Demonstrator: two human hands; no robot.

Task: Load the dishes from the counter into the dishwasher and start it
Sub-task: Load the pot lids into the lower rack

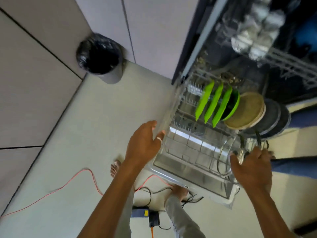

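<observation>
Hands [144,140] [252,167] flanking rack [193,145], plates [217,103] beyond

The left hand [145,141] touches the left rim of the rack [188,148]; the right hand [252,167] grips its right corner. Green plates [215,103], a beige plate [245,110] and dark plates [274,117] stand in it.

the scene was softly, evenly lit, with faint shadows on the pale floor [85,117]. glare streaked the steel dishwasher door [180,170], motion blur smeared the upper rack [284,61], and wide-angle distortion bent the edges.
</observation>
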